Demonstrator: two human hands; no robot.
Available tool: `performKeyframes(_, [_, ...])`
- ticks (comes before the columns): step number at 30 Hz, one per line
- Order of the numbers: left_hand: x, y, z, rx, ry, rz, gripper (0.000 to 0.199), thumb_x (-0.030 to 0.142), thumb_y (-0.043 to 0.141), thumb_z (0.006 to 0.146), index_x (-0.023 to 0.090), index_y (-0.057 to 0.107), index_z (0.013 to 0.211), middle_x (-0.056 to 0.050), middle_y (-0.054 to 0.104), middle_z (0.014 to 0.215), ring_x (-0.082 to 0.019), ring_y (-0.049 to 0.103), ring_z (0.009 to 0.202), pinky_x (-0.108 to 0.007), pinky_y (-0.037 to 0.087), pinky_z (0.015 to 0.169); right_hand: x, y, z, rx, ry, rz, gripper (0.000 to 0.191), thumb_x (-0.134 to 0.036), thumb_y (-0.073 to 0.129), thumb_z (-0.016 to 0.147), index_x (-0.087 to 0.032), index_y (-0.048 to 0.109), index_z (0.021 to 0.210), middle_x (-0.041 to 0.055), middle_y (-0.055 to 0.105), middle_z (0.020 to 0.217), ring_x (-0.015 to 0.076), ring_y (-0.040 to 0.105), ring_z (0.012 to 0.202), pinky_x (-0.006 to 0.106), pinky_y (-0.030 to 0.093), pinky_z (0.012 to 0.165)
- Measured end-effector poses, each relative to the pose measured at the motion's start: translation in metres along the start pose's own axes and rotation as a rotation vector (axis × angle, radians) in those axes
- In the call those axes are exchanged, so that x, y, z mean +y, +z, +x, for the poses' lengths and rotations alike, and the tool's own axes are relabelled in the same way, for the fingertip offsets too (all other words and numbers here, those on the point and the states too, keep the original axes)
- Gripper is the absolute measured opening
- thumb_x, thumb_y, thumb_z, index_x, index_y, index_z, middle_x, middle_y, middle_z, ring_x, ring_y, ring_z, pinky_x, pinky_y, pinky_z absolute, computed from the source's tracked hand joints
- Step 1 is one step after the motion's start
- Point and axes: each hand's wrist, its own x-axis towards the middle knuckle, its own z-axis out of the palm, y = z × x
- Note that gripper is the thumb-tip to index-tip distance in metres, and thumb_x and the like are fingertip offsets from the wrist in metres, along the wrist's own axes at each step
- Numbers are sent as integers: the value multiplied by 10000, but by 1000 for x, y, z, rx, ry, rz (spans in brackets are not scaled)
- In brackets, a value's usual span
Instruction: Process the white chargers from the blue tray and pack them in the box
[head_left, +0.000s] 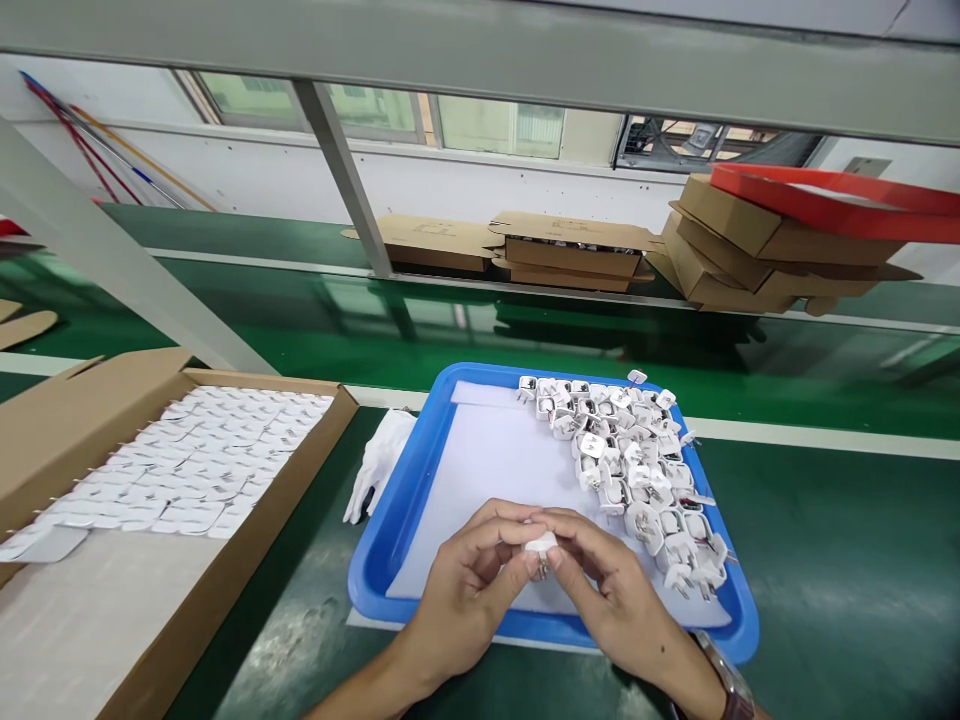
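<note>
Between both hands, over the near part of a blue tray [358, 580], is a small white plug adapter [540, 545] with metal prongs pointing down toward me. My left hand [469, 585] pinches it from the left with thumb and fingers. From the other side my right hand [611, 585] grips it the same way, a watch on that wrist. Fingers cover most of the adapter's body. Many more white plug pieces [637, 470], several with open housings, lie heaped along the tray's right side on a white liner [487, 460].
At left an open cardboard box [277, 520] holds rows of flat white pieces [202, 450]. A white glove [382, 460] lies between box and tray. Beyond a metal frame post [337, 170] are stacked cardboard boxes [750, 240] and a red tray [832, 195].
</note>
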Motion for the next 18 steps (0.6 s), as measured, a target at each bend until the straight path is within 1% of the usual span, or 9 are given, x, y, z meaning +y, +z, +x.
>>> performKeyframes(3, [2,-1,0,1,-30,21,187,212,705,973,253,801,1127,-111,671,1165,-237,705,1041,-325,619,834,-3,0,0,-24,18,40,372,-310,533,1087,-410,605,1438,19,624,1474,214,629,1281,348,526,1088])
performKeyframes(7, [5,-3,0,-3,-56,24,188,220,706,972,263,799,1130,-96,660,1112,-177,677,855,-288,595,705,-5,-2,0,-49,40,94,366,-314,556,1078,-404,621,1428,16,622,1497,224,638,1292,365,527,1099])
performKeyframes(9, [6,-5,2,-23,-62,5,185,213,716,964,265,807,1116,-93,649,1118,-181,678,870,-295,600,719,-5,-4,1,-55,46,114,358,-315,563,1075,-384,636,1418,24,619,1509,236,627,1320,382,522,1112])
performKeyframes(12, [5,-8,5,-68,-73,-44,188,194,743,941,271,822,1093,-92,637,1137,-212,690,961,-320,615,785,-4,-6,3,-47,34,130,355,-306,579,1067,-364,654,1409,31,631,1503,246,600,1367,406,494,1149])
performKeyframes(14, [4,-9,6,-82,-61,-54,203,184,740,942,280,821,1102,-86,634,1132,-202,688,951,-323,615,799,-3,-7,3,-40,18,138,359,-296,590,1061,-368,658,1407,25,639,1495,247,577,1397,404,488,1154])
performKeyframes(16, [4,-9,5,-74,-38,-33,215,183,717,959,286,812,1122,-86,631,1139,-183,678,915,-314,613,784,-2,-7,3,-37,6,146,365,-291,593,1060,-379,656,1408,19,634,1501,242,594,1378,384,526,1105])
performKeyframes(18, [4,-9,3,-57,-21,2,217,187,698,972,287,804,1132,-88,628,1144,-168,664,881,-298,607,749,-2,-6,3,-47,10,158,367,-294,584,1064,-387,650,1413,17,622,1514,234,650,1304,367,568,1036])
